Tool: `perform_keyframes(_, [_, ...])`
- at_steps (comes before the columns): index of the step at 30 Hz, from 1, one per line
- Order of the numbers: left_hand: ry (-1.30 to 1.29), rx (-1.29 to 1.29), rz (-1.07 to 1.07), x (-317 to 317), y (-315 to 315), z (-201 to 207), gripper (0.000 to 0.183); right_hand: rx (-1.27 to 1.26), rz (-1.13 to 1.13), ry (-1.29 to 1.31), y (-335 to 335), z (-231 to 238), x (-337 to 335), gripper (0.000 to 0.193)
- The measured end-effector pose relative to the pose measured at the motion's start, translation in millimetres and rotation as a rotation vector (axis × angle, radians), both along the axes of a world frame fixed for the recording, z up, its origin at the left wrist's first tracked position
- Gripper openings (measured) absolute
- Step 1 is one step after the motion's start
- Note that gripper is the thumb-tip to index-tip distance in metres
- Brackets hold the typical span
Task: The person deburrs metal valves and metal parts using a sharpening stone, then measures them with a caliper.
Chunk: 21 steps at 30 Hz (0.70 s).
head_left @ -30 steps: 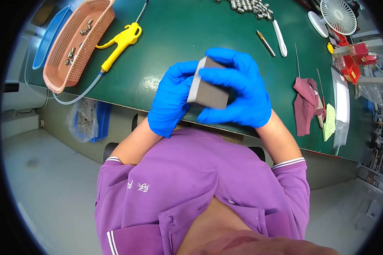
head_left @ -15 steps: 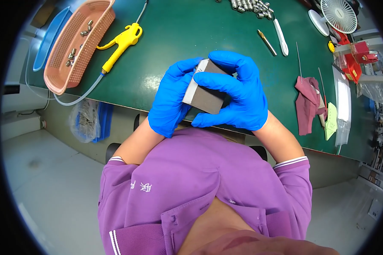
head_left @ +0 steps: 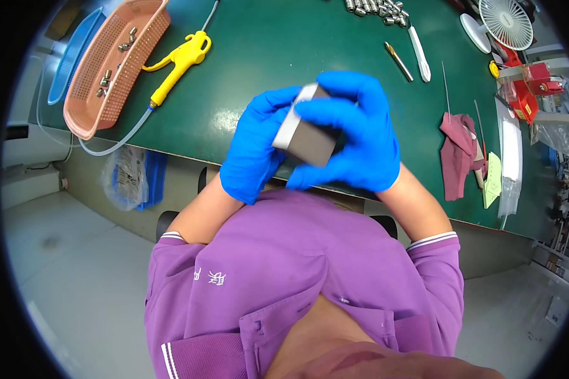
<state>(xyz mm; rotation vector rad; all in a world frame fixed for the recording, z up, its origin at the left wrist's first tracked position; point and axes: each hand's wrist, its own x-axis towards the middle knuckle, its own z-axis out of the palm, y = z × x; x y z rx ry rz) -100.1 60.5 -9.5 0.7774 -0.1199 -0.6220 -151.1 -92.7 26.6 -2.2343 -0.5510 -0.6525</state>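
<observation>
Above the table's near edge I hold a small block point(head_left: 308, 142) with a dark grey-brown face and a pale whitish side. It is tilted and slightly blurred. My left hand point(head_left: 254, 142), in a blue glove, is closed round its left side, with the fingertips hidden behind it. My right hand point(head_left: 360, 136), gloved in blue too, curls about the block's right side. One right finger lies across the pale upper edge, and the thumb sits below near the lower corner. The right fingers are smeared by motion, and whether they hold anything small besides is hidden.
A yellow air blow gun point(head_left: 180, 66) with a hose lies at left, beside a pink basket point(head_left: 88, 107) with metal parts and a blue tray point(head_left: 69, 66). Metal cylinders point(head_left: 379, 9), a drill bit point(head_left: 398, 62), a white-handled tool point(head_left: 418, 55), a maroon cloth point(head_left: 458, 151) and a fan point(head_left: 506, 24) stand right.
The block has shifted slightly right and changed its tilt a little. My right fingers have moved a little up and apart, now blurred. My left hand has barely moved.
</observation>
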Motion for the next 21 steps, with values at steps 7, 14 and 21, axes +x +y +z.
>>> perform_keyframes(7, [-0.039,-0.149,-0.04,4.8,2.6,-11.8,0.026,0.364,-0.33,0.059,-33.3,-10.5,17.2,0.063])
perform_keyframes(14, [-0.019,-0.071,-0.014,4.8,0.7,-7.2,0.025,0.169,-0.267,0.041,-22.9,-5.2,12.7,0.066])
perform_keyframes(21, [0.074,0.084,0.053,-2.9,0.3,3.5,0.023,0.08,-0.017,-0.034,-0.5,1.3,3.9,0.064])
